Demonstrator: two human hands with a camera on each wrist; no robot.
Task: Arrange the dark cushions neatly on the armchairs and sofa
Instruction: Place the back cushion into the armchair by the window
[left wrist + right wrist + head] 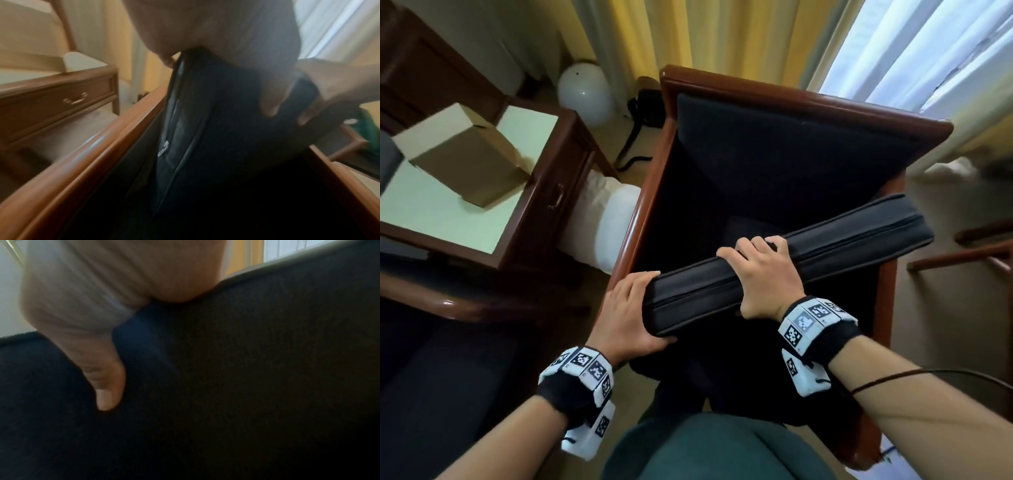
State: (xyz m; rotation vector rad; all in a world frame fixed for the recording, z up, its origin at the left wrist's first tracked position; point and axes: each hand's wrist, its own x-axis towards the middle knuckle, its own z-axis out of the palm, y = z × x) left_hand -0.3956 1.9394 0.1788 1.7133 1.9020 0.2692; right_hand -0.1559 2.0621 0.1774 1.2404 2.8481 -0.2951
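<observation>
The dark, flat fabric cushion with a zip along its edge (791, 267) is held edge-up over the seat of the wooden-framed armchair with dark upholstery (808, 113). The left hand (631, 313) clasps its near end; the right hand (765, 277) curls over the top edge further along, thumb pressed into the cloth. Beyond the left grip stands a brown cardboard box (462, 154) on the wooden desk (544, 192).

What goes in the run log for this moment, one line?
phase: placing | left hand: holds dark cushion near end | right hand: grips its top edge | cushion: on edge, tilted, above armchair seat
</observation>
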